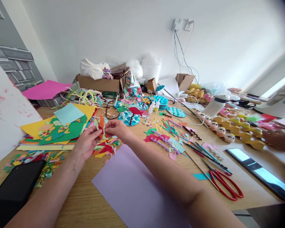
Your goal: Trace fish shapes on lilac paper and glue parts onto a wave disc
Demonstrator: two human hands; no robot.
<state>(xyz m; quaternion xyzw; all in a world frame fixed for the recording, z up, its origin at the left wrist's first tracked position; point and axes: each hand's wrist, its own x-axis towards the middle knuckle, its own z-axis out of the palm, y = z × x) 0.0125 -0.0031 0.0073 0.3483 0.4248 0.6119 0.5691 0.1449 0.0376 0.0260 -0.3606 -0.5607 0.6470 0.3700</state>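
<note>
Just above a pile of coloured paper scraps (106, 148), both my hands are raised close together. My left hand (88, 142) pinches small paper pieces, among them an orange strip (102, 123) and a red bit. Close by on the right, my right hand (117, 129) has its fingers pressed together at a pale green paper piece (103, 130). A lilac paper sheet (133, 186) lies on the table beneath my right forearm. Left of my hands rest a green sheet (73, 133) with paper fish and a light blue sheet (69, 113).
Red-handled scissors (224, 183) and pencils lie at the right, near a phone (258, 174). Another person's hand (279, 136) is at the right edge. A black phone (17, 183) lies at the left. Glue bottles (154, 106) and a cardboard box (98, 84) stand behind.
</note>
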